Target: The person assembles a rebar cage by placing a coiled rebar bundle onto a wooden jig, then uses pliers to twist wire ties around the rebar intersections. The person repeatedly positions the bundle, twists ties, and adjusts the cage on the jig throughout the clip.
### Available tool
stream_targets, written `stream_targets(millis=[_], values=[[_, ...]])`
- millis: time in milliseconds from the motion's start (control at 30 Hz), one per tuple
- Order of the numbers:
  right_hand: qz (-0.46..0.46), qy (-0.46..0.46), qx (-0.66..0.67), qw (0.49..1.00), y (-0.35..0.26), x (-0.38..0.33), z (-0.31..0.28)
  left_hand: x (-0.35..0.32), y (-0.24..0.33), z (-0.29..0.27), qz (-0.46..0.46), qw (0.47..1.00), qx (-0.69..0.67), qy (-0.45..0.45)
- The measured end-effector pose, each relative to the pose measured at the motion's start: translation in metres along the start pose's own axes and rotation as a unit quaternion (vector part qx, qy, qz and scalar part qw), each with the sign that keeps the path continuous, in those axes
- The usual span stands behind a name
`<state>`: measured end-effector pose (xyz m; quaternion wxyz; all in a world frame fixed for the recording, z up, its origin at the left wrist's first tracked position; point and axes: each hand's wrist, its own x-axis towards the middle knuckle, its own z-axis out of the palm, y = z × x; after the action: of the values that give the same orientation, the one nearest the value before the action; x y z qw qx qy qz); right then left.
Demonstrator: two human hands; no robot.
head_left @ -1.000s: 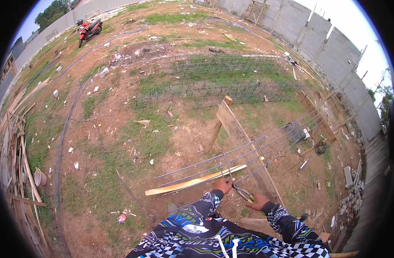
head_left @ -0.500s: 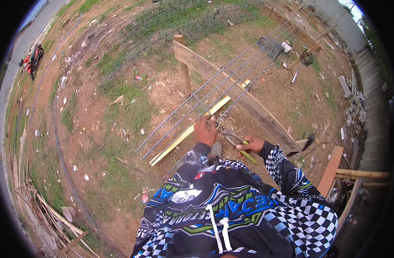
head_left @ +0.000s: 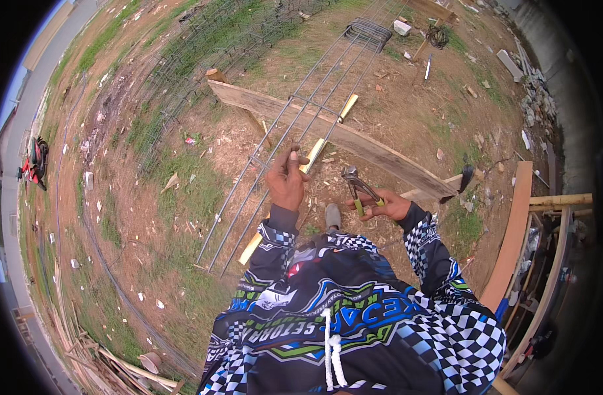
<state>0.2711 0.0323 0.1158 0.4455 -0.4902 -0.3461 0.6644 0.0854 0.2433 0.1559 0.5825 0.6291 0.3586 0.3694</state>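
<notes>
We have a wide stretch of brown ground (head_left: 406,112) before us, patched with grass and scattered with debris. Long steel bars (head_left: 272,129) run away from us over it, crossing a weathered wooden plank (head_left: 374,150) at a slant. We see a pale wooden strip (head_left: 251,249) lying beneath the bars, passing under our left forearm. At the far part of the bars, beyond the plank, sits a bundle of bent stirrups (head_left: 368,34). Our left hand (head_left: 287,181) is over the near part of the bars, its fingers bent and drawn narrow, tips close together; we cannot tell whether they pinch anything. Our right hand (head_left: 390,205), well to the right of the bars, has its fingers around the green-gripped handles of the pincers (head_left: 352,176). We hold those handles spread, with the metal head pointing away from us, apart from the bars.
</notes>
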Motion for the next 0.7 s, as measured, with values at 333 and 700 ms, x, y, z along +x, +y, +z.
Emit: stream_targets(millis=[333, 700], values=[[-0.255, 0.624, 0.051, 0.737, -0.011, 0.015, -0.094, 0.006, -0.027, 0.003, -0.140, 0.983, -0.118, -0.008], [-0.093, 0.560, -0.253, 0.783, 0.039, 0.033, -0.118, 0.005, -0.022, 0.024, -0.160, 0.962, -0.221, -0.029]])
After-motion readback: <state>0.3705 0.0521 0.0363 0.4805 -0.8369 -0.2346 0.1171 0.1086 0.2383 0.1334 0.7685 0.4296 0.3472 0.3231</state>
